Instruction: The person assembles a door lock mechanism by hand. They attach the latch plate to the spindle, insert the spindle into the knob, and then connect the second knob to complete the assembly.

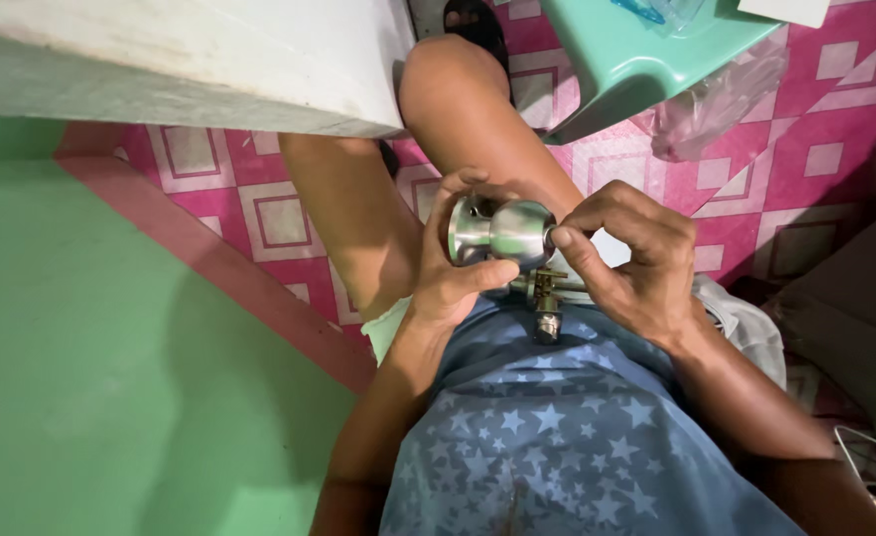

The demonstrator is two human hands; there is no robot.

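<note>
A silver metal door knob (pixel 505 233) with a round plate behind it is held over my lap. My left hand (pixel 450 280) wraps around the knob's plate side, thumb across the front. The thumb and forefinger of my right hand (pixel 628 260) pinch the knob's tip. Under the knob lies a small metal latch part (pixel 543 301) with a brass-coloured piece, resting on my blue star-patterned shirt (pixel 557 427). Whether my right hand also touches that part I cannot tell.
A green plastic stool (pixel 636 60) stands ahead on the pink and white patterned floor (pixel 815 129), with a clear plastic bag (pixel 716 99) beside it. A grey-white slab (pixel 190 60) is at upper left, a green wall or panel (pixel 90 377) at left, a wire rack corner (pixel 875 467) at lower right.
</note>
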